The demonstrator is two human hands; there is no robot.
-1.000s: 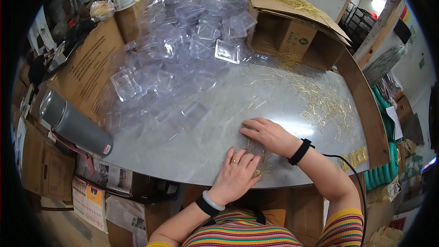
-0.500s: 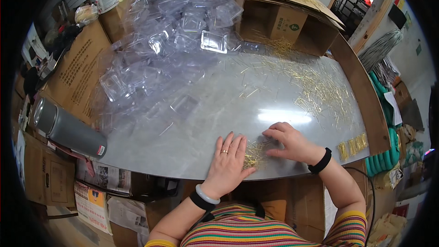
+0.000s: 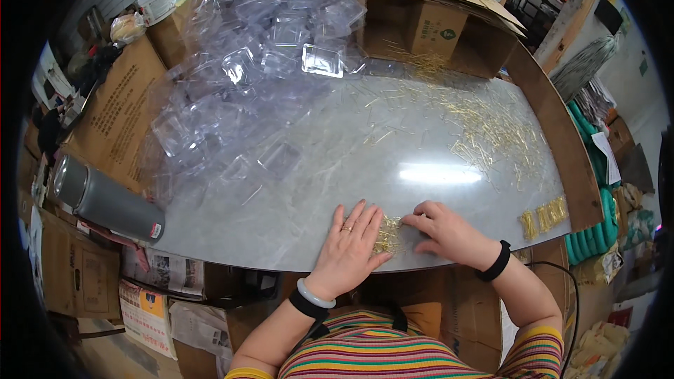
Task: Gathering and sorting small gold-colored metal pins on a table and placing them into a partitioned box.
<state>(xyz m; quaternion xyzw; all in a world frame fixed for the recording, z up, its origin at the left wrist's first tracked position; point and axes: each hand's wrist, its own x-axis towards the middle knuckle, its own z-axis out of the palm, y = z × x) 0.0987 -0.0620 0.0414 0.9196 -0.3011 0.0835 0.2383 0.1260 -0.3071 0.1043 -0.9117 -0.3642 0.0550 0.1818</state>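
Near the front edge of the grey table, a small heap of thin gold wire pins point(image 3: 387, 235) lies between my hands. My left hand point(image 3: 351, 238) rests flat along its left side, fingers stretched out and thumb pointing toward the heap. At the heap's right side is my right hand point(image 3: 442, 231); its bent fingertips touch the upper right edge, the thumb stands apart below, and nothing shows in its grasp. More loose gold pins point(image 3: 484, 126) are strewn over the right part of the table. Several gathered bundles of gold pins point(image 3: 544, 217) sit by the right edge.
Clear plastic trays point(image 3: 281, 35) are piled at the back left of the table point(image 3: 337, 147). An opened cardboard box point(image 3: 428, 24) with pins on top stands at the back. A cardboard strip point(image 3: 554, 133) borders the right side. A grey flask point(image 3: 105, 200) is at the left edge.
My right hand has moved slightly left and down, against the heap. The heap looks narrower and more gathered. My left hand stays almost in place.
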